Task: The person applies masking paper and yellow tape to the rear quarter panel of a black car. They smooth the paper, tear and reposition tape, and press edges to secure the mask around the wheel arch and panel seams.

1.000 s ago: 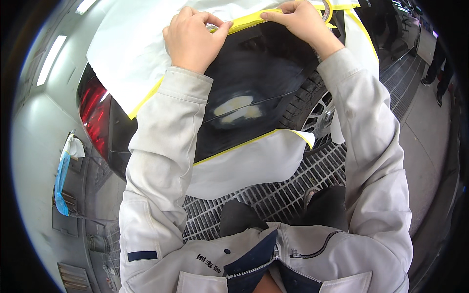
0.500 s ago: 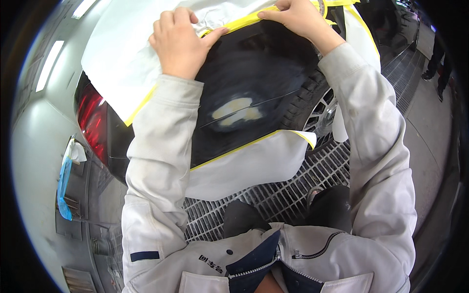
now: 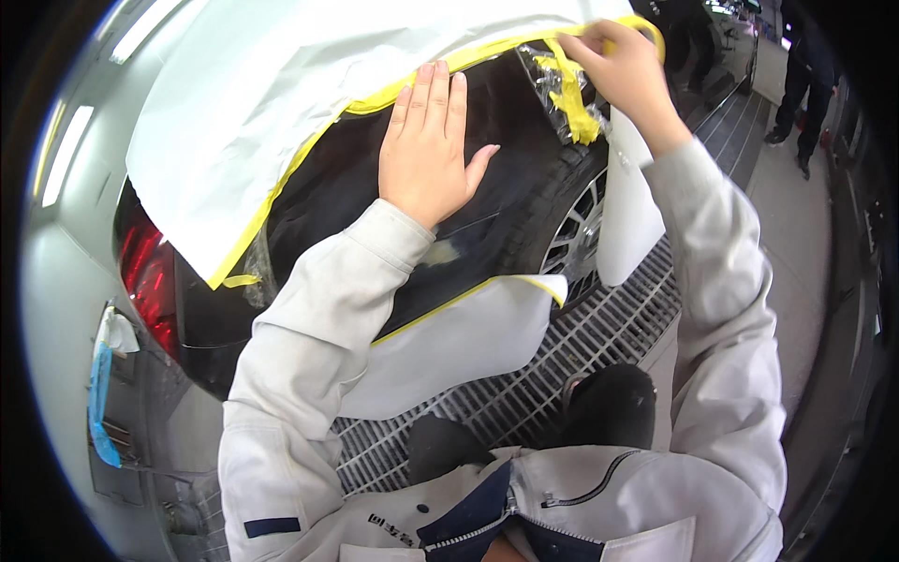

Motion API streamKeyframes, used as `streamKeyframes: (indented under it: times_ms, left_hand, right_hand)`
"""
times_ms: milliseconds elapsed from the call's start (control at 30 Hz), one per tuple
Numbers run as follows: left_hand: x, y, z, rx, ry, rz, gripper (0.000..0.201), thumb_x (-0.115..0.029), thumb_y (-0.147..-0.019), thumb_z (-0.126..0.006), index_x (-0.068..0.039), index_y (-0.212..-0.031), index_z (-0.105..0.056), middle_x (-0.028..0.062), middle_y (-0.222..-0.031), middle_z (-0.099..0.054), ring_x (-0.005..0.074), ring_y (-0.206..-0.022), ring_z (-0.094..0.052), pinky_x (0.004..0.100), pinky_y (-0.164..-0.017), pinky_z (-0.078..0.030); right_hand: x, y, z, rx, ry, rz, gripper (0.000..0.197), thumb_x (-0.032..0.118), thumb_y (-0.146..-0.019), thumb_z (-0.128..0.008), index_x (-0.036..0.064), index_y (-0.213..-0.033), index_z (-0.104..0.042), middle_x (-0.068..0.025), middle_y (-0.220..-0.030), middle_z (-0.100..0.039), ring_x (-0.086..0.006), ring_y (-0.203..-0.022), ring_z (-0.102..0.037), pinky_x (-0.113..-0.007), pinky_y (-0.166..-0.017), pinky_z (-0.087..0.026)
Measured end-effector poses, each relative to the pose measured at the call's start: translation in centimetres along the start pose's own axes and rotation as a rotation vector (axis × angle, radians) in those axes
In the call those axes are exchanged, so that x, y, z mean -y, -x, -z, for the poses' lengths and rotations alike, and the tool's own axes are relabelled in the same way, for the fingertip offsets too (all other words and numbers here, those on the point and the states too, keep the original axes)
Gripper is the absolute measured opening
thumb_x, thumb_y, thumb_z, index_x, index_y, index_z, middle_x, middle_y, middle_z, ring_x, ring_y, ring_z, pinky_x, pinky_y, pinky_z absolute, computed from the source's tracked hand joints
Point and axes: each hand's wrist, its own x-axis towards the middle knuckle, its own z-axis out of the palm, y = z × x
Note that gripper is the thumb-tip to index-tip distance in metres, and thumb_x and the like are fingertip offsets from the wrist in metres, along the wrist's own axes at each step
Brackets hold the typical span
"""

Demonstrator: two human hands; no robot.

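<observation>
Prob. masking step: L hand is lying flat & open, pressing yellow tape along edge of white paper, far side, R hand seemingly gripping tape roll, far right, next move likely calling for smoothing rightward.

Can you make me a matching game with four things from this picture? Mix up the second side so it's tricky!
Things:
1. left hand
2. right hand
3. tail light
4. floor grating

Clues:
A. slatted, down by the person's feet
B. holding a roll of yellow tape
C. flat, with fingertips at the yellow edge of the white paper
D. red, on the car's corner at the picture's left

Right pairs: 1-C, 2-B, 3-D, 4-A
</observation>
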Motion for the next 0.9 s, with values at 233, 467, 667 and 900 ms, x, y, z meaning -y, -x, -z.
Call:
streamKeyframes:
  times_ms: [233,467,667,900]
  left_hand:
    - [-0.5,-2.5,-2.1,-0.041,0.034,-0.065,0.088,-0.055,-0.104,-0.073,0.002,-0.168,-0.05,0.0229,-0.177,-0.047,0.0366,-0.168,-0.04,0.0491,-0.138,-0.03]
    - [-0.9,-5.0,-3.6,-0.042,0.049,-0.132,0.084,-0.053,-0.105,-0.07,0.001,-0.167,-0.05,0.02,-0.178,-0.046,0.0351,-0.168,-0.039,0.0484,-0.139,-0.029]
    - [-0.8,-4.8,-3.6,-0.011,0.019,-0.12,0.08,-0.051,-0.107,-0.068,-0.002,-0.169,-0.05,0.0178,-0.179,-0.046,0.0327,-0.169,-0.038,0.0471,-0.14,-0.027]
    - [-2.1,-5.9,-4.5,-0.004,0.0,-0.085,0.082,-0.055,-0.106,-0.066,-0.001,-0.168,-0.052,0.0184,-0.18,-0.044,0.0317,-0.171,-0.034,0.0479,-0.141,-0.021]
  right_hand:
    - [-12.3,2.6,4.6,0.115,0.161,-0.364,0.073,0.063,-0.103,-0.075,0.0154,-0.157,-0.07,-0.0183,-0.143,-0.076,-0.0349,-0.14,-0.068,-0.048,-0.118,-0.053]
    - [-14.7,0.8,7.3,0.372,0.161,-0.322,0.042,0.043,-0.098,-0.088,0.0034,-0.111,-0.083,-0.0026,-0.085,-0.071,-0.0148,-0.079,-0.065,-0.032,-0.077,-0.053]
    - [-14.6,1.5,15.3,0.491,0.239,-0.336,0.038,0.034,-0.094,-0.089,0.0014,-0.085,-0.072,0.0,-0.074,-0.059,-0.0114,-0.071,-0.055,-0.033,-0.069,-0.047]
    - [-6.5,6.5,23.1,0.563,0.011,-0.478,0.023,0.018,-0.096,-0.09,-0.0009,-0.104,-0.078,0.0013,-0.086,-0.069,-0.0108,-0.077,-0.065,-0.027,-0.076,-0.053]
